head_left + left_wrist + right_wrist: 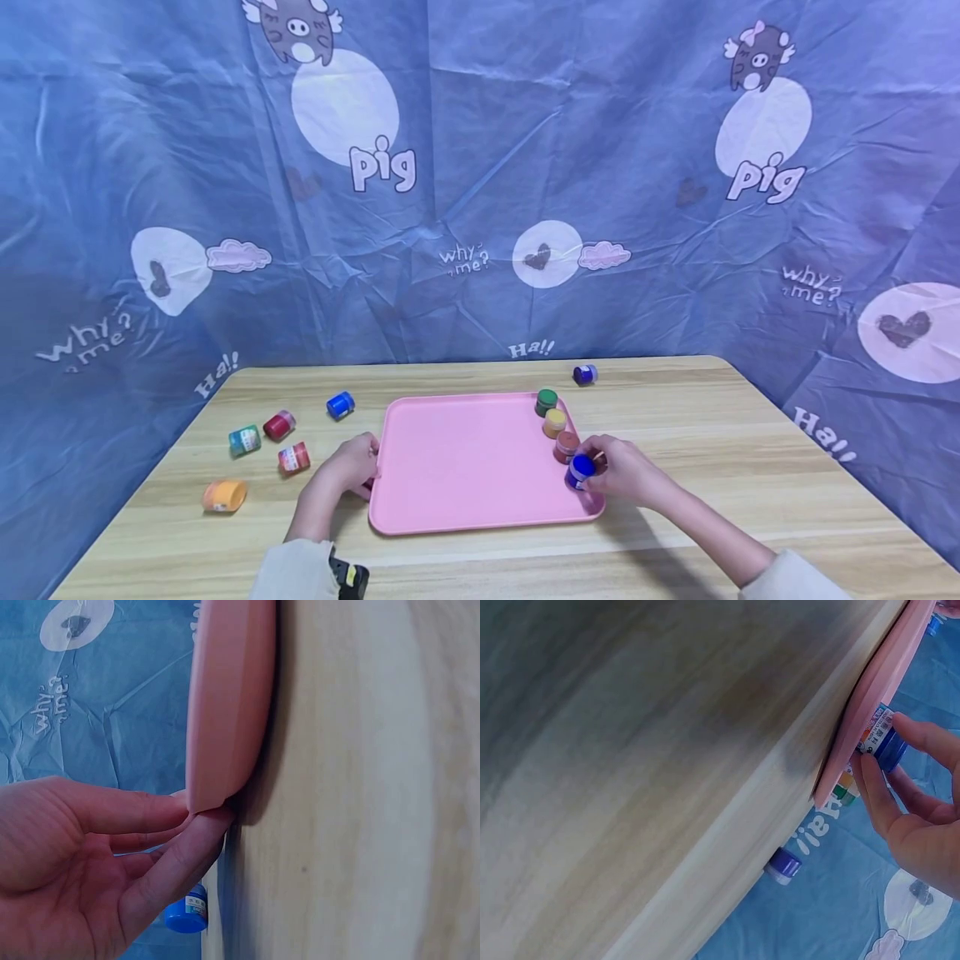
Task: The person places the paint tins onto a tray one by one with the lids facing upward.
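A pink tray [457, 467] lies on the wooden table. Thumb and fingers of my left hand [351, 462] pinch its left rim, seen close in the left wrist view. At the tray's front right corner, my right hand [626, 472] grips a blue paint jar [580, 471] between thumb and fingers. The jar stands nearly upright with its lid on top; its printed label shows in the right wrist view. Behind it, a brown paint jar [567, 447], a yellow paint jar [555, 422] and a green paint jar [547, 402] form a row along the right rim.
Left of the tray lie a blue jar [341, 405], a dark red jar [279, 425], a teal jar [244, 440], a red jar [294, 457] and an orange jar [226, 495]. A dark blue jar [585, 374] lies near the back edge, before a blue curtain [465, 317].
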Tool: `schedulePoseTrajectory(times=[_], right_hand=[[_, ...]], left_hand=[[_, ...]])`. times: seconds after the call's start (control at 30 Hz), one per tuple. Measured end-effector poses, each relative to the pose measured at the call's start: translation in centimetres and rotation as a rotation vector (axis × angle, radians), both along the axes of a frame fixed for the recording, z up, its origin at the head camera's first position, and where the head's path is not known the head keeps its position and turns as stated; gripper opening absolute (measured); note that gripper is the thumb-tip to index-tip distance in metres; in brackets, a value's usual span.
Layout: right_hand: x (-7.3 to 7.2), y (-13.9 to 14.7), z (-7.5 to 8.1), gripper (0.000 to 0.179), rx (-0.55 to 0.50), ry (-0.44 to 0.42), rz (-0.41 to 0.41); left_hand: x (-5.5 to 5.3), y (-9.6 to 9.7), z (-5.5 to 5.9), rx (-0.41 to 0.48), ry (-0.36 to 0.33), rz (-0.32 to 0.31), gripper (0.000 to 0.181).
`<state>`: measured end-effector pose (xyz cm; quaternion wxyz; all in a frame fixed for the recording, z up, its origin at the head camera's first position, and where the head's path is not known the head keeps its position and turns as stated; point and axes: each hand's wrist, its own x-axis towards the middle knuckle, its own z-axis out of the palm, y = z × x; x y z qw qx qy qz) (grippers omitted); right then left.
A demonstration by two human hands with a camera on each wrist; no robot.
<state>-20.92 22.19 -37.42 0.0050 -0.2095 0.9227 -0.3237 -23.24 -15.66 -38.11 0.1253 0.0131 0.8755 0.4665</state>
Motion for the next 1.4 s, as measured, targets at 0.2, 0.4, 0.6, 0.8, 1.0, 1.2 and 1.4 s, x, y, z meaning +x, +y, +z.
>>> schedulePoseTrajectory(times=[0.2, 0.4, 0.6, 0.8, 1.0, 1.2, 1.4], right_hand=[[-0.05, -0.11, -0.03, 0.032, 0.02, 0.011, 0.003], [-0.12, -0.25, -0.08, 0.029, 0.029, 0.004, 0.009], [-0.18, -0.34, -0.04, 0.029, 0.024, -0.017, 0.005], [-0.16, -0.43, 0.15, 0.028, 0.041, -0.027, 0.011], [-0.04, -0.72, 0.32, 0.028, 0.066, -0.03, 0.003], [-0.02, -0.68, 0.2, 0.032, 0.06, -0.012, 0.02], [0.07, -0.38, 0.56, 0.033, 0.037, -0.018, 0.069]], left_hand=[[-0.07, -0.03, -0.01, -0.006, -0.001, -0.003, 0.022], [-0.12, -0.07, -0.03, -0.01, 0.0, 0.0, 0.022], [-0.07, -0.08, 0.09, -0.019, 0.005, -0.002, 0.021], [0.03, -0.08, 0.24, -0.019, 0.008, -0.009, 0.021], [0.02, -0.1, 0.11, -0.016, 0.009, -0.01, 0.021], [0.01, -0.08, 0.01, -0.01, 0.01, -0.006, 0.021], [-0.05, -0.09, -0.1, -0.008, 0.008, -0.007, 0.02]])
